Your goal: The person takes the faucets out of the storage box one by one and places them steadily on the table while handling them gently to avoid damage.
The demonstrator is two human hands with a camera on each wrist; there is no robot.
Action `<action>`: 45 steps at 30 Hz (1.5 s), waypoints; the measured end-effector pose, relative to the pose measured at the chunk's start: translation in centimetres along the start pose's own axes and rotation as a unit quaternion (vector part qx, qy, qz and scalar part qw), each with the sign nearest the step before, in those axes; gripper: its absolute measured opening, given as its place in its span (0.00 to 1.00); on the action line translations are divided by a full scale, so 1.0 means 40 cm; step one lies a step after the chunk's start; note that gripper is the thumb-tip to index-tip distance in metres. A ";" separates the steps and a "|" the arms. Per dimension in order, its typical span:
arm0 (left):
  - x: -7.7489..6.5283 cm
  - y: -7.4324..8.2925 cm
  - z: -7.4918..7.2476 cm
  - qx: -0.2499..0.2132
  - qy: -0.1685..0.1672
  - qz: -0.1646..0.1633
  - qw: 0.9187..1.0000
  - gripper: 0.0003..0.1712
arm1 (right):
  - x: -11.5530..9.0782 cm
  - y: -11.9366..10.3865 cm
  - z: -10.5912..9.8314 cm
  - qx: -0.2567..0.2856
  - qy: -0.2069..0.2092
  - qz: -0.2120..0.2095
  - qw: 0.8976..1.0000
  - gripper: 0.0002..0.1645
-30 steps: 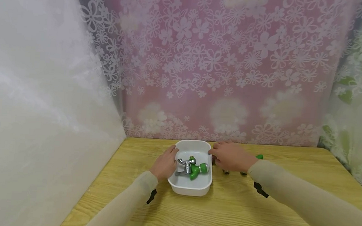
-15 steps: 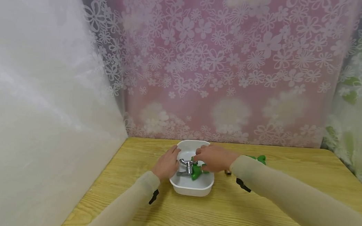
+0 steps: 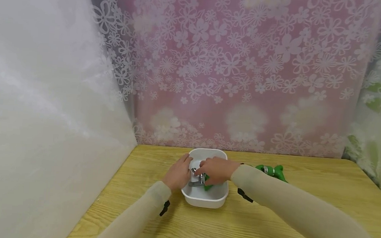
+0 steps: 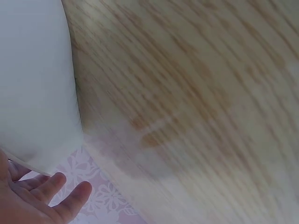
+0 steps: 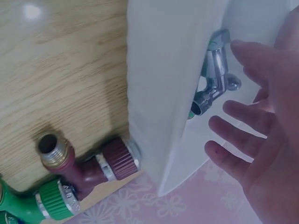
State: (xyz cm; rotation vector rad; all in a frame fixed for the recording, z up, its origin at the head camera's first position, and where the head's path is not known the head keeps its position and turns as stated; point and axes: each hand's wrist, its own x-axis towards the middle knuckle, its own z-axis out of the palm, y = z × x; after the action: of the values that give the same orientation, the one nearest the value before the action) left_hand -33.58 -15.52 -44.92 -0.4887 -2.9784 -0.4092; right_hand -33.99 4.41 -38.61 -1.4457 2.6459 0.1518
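Observation:
A white basin (image 3: 205, 203) stands on the table. Inside it lie a chrome tap (image 3: 201, 179) and a green tap (image 3: 208, 187), the green one mostly hidden by my right hand (image 3: 217, 169). This hand reaches over the basin's right rim; in the right wrist view its fingers (image 5: 238, 135) are spread, with a gap between them and the chrome tap. On the left rim rests my left hand (image 3: 177, 172). Its fingers (image 4: 74, 200) look loosely extended at the rim's corner in the left wrist view.
Green taps (image 3: 270, 170) lie to the basin's right, partly behind the right sleeve. In the right wrist view, a maroon tap (image 5: 86, 175) with a threaded brass end sits close beside the basin wall. A floral curtain (image 3: 238, 82) hangs along the table's back edge.
My right hand has moved left, from beside the basin's right rim to over the taps inside. The left hand keeps its place on the left rim. The head view has shifted slightly.

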 end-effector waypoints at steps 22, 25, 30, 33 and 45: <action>0.003 -0.001 0.002 0.011 0.007 0.008 1.000 0.28 | 0.054 0.003 0.029 -0.004 -0.039 0.043 0.998 0.23; 0.003 -0.003 0.003 0.008 0.009 0.009 1.000 0.28 | 0.059 -0.001 0.030 -0.017 -0.037 0.040 0.998 0.19; 0.004 -0.007 0.007 0.010 0.014 0.013 1.000 0.28 | 0.067 -0.006 0.031 -0.015 -0.039 0.050 0.998 0.16; 0.004 -0.008 0.007 0.007 0.013 0.012 1.000 0.28 | 0.069 -0.009 0.030 -0.004 -0.041 0.055 0.998 0.14; 0.000 -0.006 0.008 0.009 0.013 0.011 1.000 0.28 | 0.068 -0.017 0.031 -0.011 -0.036 0.044 0.998 0.11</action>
State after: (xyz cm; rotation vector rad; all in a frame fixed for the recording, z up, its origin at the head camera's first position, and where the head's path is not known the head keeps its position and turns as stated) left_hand -33.68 -15.66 -45.29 -0.5085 -2.9464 -0.3822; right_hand -34.79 1.95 -40.27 -1.3065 2.6587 0.2381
